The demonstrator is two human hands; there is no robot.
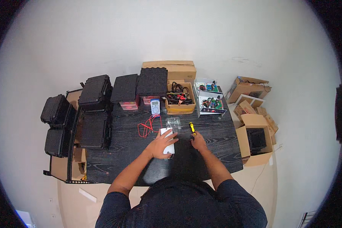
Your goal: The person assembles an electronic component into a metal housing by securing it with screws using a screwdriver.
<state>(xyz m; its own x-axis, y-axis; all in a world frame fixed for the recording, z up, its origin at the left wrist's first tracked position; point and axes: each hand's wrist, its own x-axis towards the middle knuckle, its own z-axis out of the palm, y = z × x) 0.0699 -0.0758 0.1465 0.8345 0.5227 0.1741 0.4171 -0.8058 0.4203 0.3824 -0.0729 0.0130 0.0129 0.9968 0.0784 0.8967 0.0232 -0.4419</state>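
Observation:
My left hand (161, 146) lies with its fingers spread across a white flat panel (166, 133) near the middle of the dark table. My right hand (198, 142) is closed around the near end of a yellow-and-black screwdriver (192, 128), whose handle points away from me. Just beyond the panel sits a clear plastic tray (173, 123) with small bits in it, too small to name. A blue-and-white multimeter (155, 107) stands farther back, its red test leads (143, 130) looping over the table to the left of the panel.
Black hard cases (95, 93) and foam-topped boxes (125, 88) stand at left and back. A cardboard box (180, 109) holds cables. Two white open housings with circuit boards (211, 102) sit at back right. An opened carton (255, 121) stands right of the table (121, 159).

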